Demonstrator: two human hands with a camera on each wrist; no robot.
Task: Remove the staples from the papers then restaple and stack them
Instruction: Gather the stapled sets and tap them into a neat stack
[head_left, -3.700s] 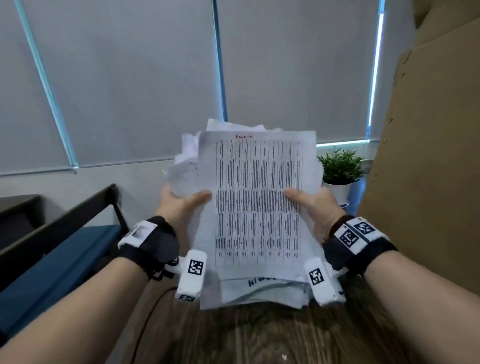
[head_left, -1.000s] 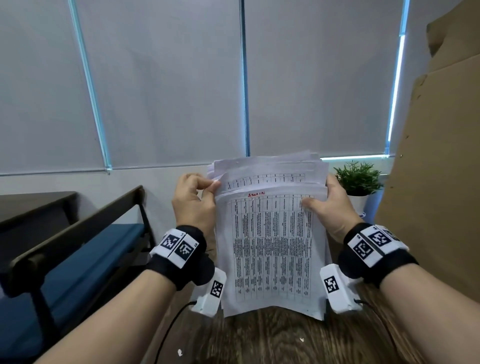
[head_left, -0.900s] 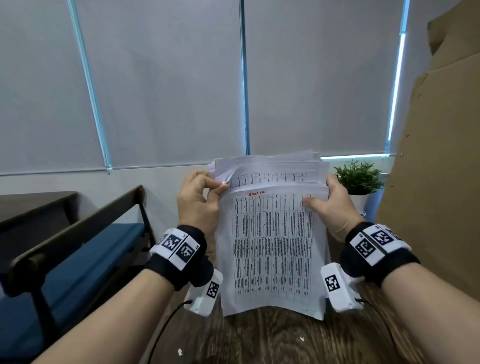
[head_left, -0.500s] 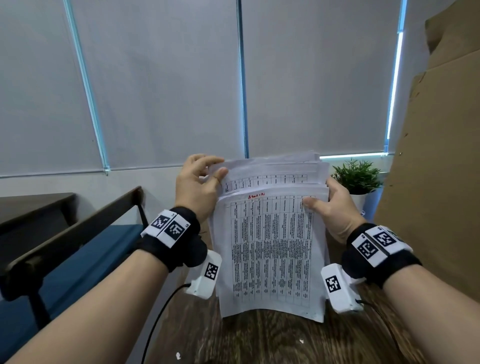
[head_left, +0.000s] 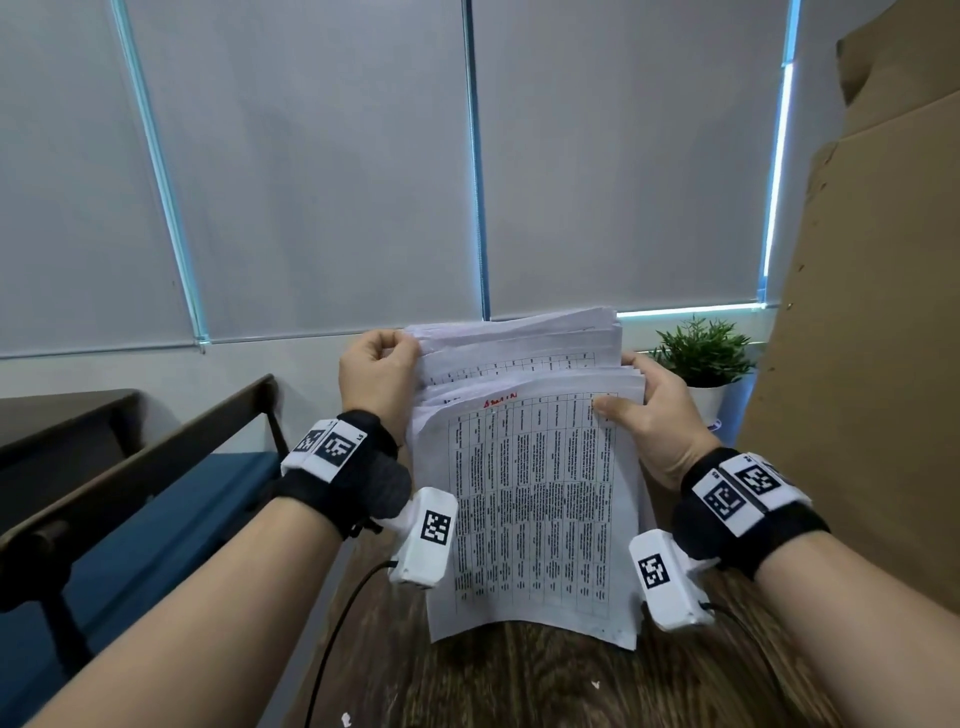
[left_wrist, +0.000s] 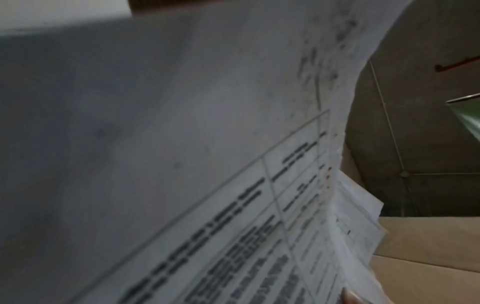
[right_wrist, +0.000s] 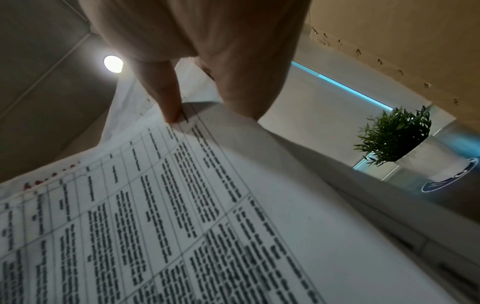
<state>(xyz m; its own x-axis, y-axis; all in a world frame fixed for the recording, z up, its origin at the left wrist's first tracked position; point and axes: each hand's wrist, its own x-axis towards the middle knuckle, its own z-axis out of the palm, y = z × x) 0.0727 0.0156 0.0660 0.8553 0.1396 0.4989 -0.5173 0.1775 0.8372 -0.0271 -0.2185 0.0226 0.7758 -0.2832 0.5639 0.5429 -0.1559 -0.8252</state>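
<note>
Papers (head_left: 535, 499), a thick bundle, stand upright with their bottom edge on the wooden table (head_left: 519, 686) near its far edge. Right hand (head_left: 649, 415) clamps the right edge, thumb on the front sheet. Left hand (head_left: 376, 374) pinches the top-left corner, fingers curled around it. Separating one stapled set probably goes best by peeling at that corner while the right steadies. White pot (head_left: 709, 400) holds a green plant (head_left: 701, 348).

A thick stack of white papers (head_left: 535, 499) is standing nearly upright over a wooden tabletop, its front sheet printed with a dense black table under a red handwritten note, upper sheets fanning apart at the top.
</note>
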